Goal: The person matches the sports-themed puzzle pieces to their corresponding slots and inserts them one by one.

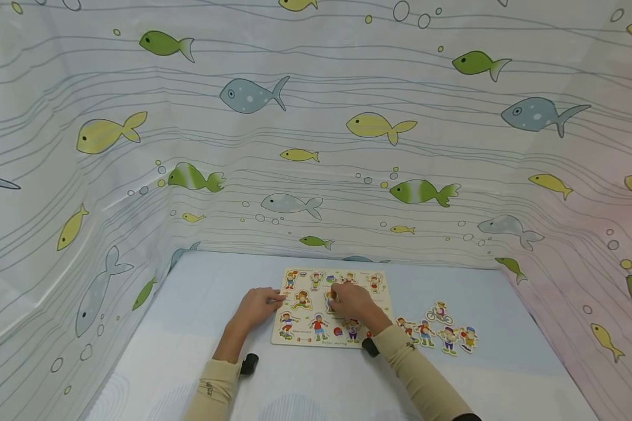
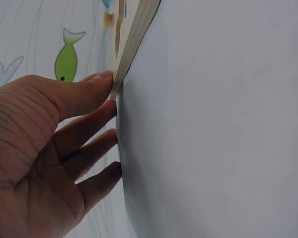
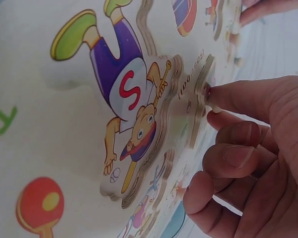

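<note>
A wooden picture puzzle board (image 1: 308, 340) with sports figures lies on the table. At its left edge is my left hand (image 1: 260, 306), and in the left wrist view its thumb (image 2: 89, 94) touches the board's edge (image 2: 134, 44) while the other fingers rest beside it, loosely spread. Over the board's middle, my right hand (image 1: 355, 302) pinches a small figure puzzle piece (image 1: 329, 302) between thumb and index finger, mostly hidden by the fingers. The right wrist view shows a baseball figure piece (image 3: 131, 89) standing proud of the board, close to this hand.
Several loose figure pieces lie right of the board, among them a cyclist (image 1: 440, 313) and a figure in purple shorts (image 1: 449, 340). A pale blue cloth (image 1: 189, 304) covers the table. Fish-patterned sheeting (image 1: 326, 175) hangs behind and at both sides.
</note>
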A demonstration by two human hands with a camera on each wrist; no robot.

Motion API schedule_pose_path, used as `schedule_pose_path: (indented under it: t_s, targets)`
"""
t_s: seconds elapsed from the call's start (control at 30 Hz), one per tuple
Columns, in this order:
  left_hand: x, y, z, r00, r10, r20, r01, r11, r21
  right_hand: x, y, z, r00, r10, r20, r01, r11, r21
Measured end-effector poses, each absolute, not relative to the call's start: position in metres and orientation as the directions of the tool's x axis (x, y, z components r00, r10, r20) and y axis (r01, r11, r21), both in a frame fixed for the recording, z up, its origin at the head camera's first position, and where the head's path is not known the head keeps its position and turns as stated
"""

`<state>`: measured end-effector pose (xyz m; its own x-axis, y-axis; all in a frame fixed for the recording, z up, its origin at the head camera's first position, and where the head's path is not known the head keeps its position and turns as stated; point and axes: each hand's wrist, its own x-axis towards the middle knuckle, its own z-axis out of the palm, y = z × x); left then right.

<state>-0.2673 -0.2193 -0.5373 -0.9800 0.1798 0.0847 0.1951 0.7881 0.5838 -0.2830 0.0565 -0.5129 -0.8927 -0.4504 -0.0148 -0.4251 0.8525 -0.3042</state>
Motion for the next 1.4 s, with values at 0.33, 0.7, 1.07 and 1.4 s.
schedule_pose_path:
  t_s: [0.33,0.7,1.07,1.4]
  targets:
    - [-0.2673,-0.22,-0.5384,-0.979,0.187,0.084,0.2,0.78,0.592,-0.2845,0.0521,-0.5131,-0.893,-0.449,-0.031,-0.424,0.863,-0.275]
    - [-0.269,-0.2204,-0.5379,-0.978,0.19,0.091,0.207,0.782,0.588,-0.2872,0.052,-0.5156,-0.892,-0.451,-0.039,-0.424,0.863,-0.276]
    - [-0.2688,-0.2195,-0.5371,-0.977,0.187,0.098,0.209,0.784,0.584,-0.2888,0.0509,-0.5173,-0.897,-0.438,-0.051,-0.411,0.872,-0.268]
    - [-0.2683,-0.2198,-0.5381,-0.978,0.185,0.092,0.204,0.79,0.578,-0.2891,0.0532,-0.5171,-0.901,-0.43,-0.054,-0.4,0.874,-0.277]
